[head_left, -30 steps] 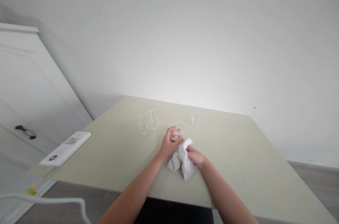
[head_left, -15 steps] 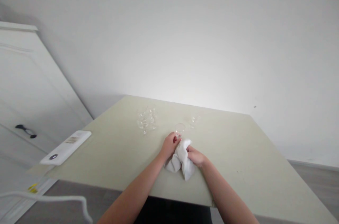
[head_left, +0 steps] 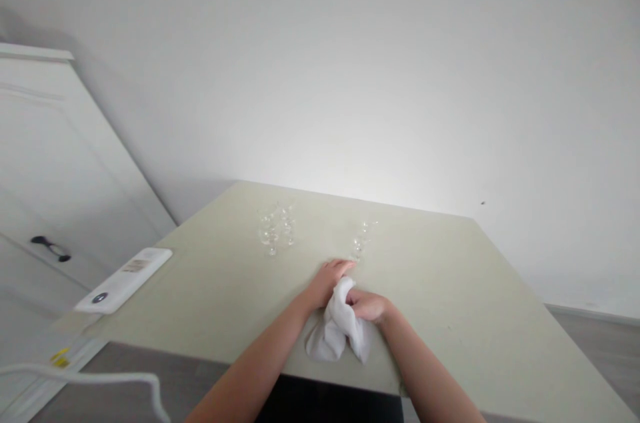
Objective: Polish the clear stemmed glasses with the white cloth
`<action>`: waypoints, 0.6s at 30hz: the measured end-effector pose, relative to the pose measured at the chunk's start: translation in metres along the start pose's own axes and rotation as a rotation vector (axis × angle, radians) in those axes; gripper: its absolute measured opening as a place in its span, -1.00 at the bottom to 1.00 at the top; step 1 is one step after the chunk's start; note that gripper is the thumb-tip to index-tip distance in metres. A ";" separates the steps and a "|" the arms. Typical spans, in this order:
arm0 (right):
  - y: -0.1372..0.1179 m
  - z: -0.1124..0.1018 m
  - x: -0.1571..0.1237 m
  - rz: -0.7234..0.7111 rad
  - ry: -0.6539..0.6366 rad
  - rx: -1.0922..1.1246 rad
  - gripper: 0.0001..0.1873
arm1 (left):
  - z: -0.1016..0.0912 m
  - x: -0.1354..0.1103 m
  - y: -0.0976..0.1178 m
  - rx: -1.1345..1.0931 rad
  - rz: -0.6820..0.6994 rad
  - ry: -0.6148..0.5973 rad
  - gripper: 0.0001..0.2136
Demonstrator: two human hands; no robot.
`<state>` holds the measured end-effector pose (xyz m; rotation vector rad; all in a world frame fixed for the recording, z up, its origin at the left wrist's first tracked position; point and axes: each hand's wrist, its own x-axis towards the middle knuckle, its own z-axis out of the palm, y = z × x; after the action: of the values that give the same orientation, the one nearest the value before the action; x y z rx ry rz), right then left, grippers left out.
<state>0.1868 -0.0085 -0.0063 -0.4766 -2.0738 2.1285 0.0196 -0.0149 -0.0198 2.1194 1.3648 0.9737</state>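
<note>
My left hand [head_left: 330,279] is low over the table, fingers stretched out and their tips at the foot of a clear stemmed glass [head_left: 357,247]. Whether the tips still touch the foot I cannot tell. The glass stands upright, just in front of another clear glass [head_left: 366,229]. Bunched in my right hand [head_left: 370,306] is a white cloth [head_left: 330,336], which hangs down onto the table near its front edge. Part of the cloth lies against my left wrist, and some right-hand fingers are hidden in its folds.
Several clear stemmed glasses [head_left: 276,226] stand in a cluster left of centre on the pale table [head_left: 440,289]. At the table's left edge lies a white power strip-like box [head_left: 123,281] with a cable [head_left: 100,376]. A white cabinet [head_left: 60,163] is on the left; a wall rises behind.
The glass at my left hand has moved right, now standing by the other glass. My left fingers have straightened from a pinch. The cloth and right hand have drawn slightly nearer to me.
</note>
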 end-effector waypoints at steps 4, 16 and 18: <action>0.001 0.000 0.002 0.019 -0.009 0.012 -0.70 | 0.005 0.000 -0.002 0.031 0.062 -0.031 -0.48; 0.006 -0.001 0.000 0.072 0.141 -0.094 -0.85 | 0.016 0.023 -0.003 0.085 0.169 -0.229 -0.60; 0.006 -0.002 0.000 0.056 0.141 -0.109 -0.86 | 0.017 0.025 -0.004 0.128 0.160 -0.255 -0.57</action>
<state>0.1882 -0.0067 -0.0127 -0.6847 -2.1278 1.9560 0.0363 0.0096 -0.0257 2.3832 1.1740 0.6584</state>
